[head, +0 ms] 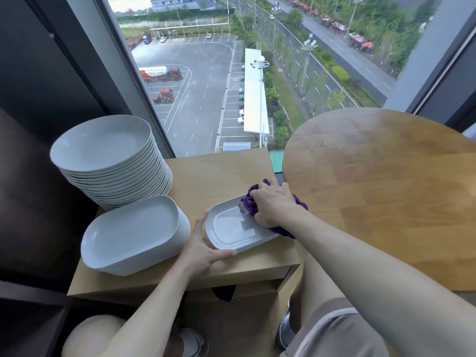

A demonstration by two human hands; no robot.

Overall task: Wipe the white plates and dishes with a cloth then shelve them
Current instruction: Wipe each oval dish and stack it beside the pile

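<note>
I see right hand (273, 204) curled tight round the purple cloth (249, 206), pressing it onto the dish (231, 230) at its far right end | left hand (203, 247) grips the dish's near left corner, thumb along the near rim | dish lies flat on the wooden cabinet (219, 171), just right of the stack of dishes (131, 228)

Head cam, looks fwd+down, close

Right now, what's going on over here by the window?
A person is wiping a white rectangular dish on a small wooden cabinet. The left hand grips the dish's near edge while the right hand presses a bunched purple cloth onto its far end. Stacks of round plates and rectangular dishes stand to the left.
</note>
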